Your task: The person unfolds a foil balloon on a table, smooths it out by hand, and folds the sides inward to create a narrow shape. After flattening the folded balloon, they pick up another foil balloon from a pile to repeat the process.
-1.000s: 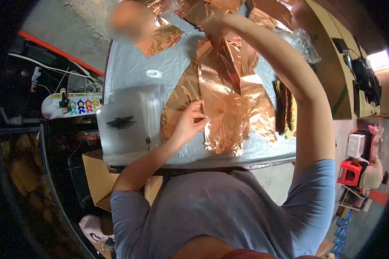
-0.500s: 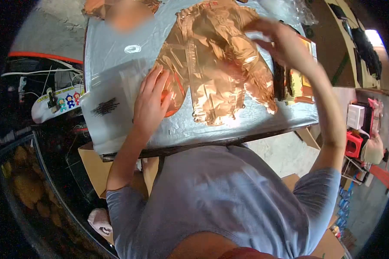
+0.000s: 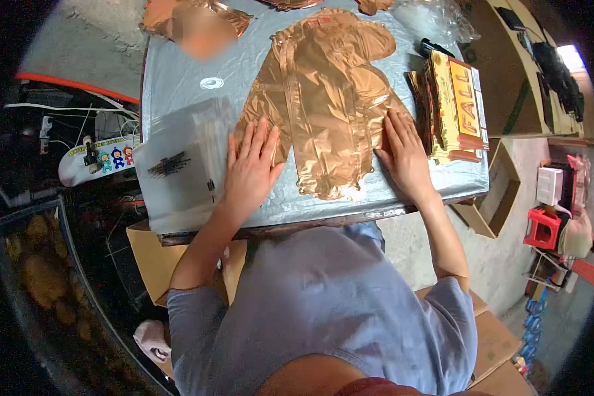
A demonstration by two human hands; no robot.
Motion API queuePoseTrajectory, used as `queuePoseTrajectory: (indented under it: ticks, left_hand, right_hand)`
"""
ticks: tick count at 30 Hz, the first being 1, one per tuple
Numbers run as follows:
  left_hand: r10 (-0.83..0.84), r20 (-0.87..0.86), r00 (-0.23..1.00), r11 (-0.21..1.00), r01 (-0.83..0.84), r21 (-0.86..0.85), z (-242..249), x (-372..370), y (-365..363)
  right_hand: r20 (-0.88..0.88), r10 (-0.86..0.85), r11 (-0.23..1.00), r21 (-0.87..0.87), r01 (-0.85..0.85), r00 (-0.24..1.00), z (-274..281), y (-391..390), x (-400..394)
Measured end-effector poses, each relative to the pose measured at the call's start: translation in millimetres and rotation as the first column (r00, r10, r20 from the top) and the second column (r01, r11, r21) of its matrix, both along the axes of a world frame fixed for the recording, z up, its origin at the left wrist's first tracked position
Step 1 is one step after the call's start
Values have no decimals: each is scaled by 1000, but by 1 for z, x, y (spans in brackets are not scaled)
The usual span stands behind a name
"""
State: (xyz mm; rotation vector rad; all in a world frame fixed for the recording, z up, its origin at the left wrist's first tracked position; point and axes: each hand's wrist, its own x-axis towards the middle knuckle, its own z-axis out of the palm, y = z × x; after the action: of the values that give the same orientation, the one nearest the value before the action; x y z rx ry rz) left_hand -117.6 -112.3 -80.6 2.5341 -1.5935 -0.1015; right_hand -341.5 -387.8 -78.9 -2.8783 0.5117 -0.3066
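A deflated copper-coloured foil balloon (image 3: 330,112) lies spread on the silvery table cover (image 3: 369,198), wrinkled, with rounded lobes along its outline. My left hand (image 3: 252,162) rests flat on its lower left part, fingers spread. On its lower right part lies my right hand (image 3: 406,155), fingers stretched out and palm down. Neither hand grips anything. Beside my left hand is a stack of clear plastic bags (image 3: 195,135) with dark marks on it. Upright printed cards (image 3: 465,99) reading "FALL" stand right of my right hand.
More copper foil (image 3: 228,18) lies at the table's far left, partly blurred. Crumpled clear plastic (image 3: 435,20) sits at the far right. A dark object (image 3: 435,47) lies behind the cards. Cardboard boxes (image 3: 492,188), a red stool (image 3: 542,228) and a skateboard (image 3: 99,162) surround the table.
My right hand has come down from above the upper right onto the balloon's lower right. The balloon's right side has unfolded and lies flatter. My left hand has shifted slightly right and down.
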Motion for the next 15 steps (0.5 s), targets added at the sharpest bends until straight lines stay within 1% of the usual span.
queuePoseTrajectory:
  ticks: [3, 5, 6, 7, 9, 10, 11, 12, 13, 14, 15]
  left_hand:
    - [3, 2, 1000, 1000, -3, -1, 8, -4, 7]
    - [7, 33, 999, 998, -10, 68, 17, -3, 10]
    - [4, 75, 997, 999, -7, 38, 18, -2, 11]
    - [3, 74, 997, 999, -6, 41, 22, 2, 13]
    - [-25, -68, 997, 999, 28, 45, 30, 12, 16]
    - [-25, -73, 997, 998, 28, 51, 30, 21, 17]
    - [-28, -154, 988, 1000, 29, 5, 28, 32, 17]
    - [-32, -237, 971, 999, 23, -38, 25, 38, 17]
    - [-26, -248, 968, 999, 21, -25, 28, 42, 13]
    - [-40, -197, 980, 993, 18, -114, 34, 46, 7]
    - [-51, -142, 989, 979, 21, -203, 35, 50, 2]
  right_hand:
    - [-18, 23, 1000, 9, -23, 1000, 8, 4, -3]
    - [-38, 33, 999, 8, -33, 999, 13, 5, -4]
    - [-49, 37, 999, 13, -36, 998, 14, 6, -5]
    - [-60, 41, 999, 18, -40, 997, 16, 6, -5]
    - [-74, 44, 998, 38, -42, 996, 25, 4, -4]
    - [-89, 48, 997, 57, -43, 995, 30, 3, -4]
    - [-87, 12, 983, 183, 5, 996, 35, 0, -2]
    - [-39, 19, 978, 207, -11, 999, 37, -6, -1]
    - [12, 26, 974, 227, -28, 1000, 40, -11, -1]
    - [6, 28, 972, 233, -28, 1000, 44, -9, -2]
    - [39, 6, 970, 242, -15, 999, 50, -8, -3]
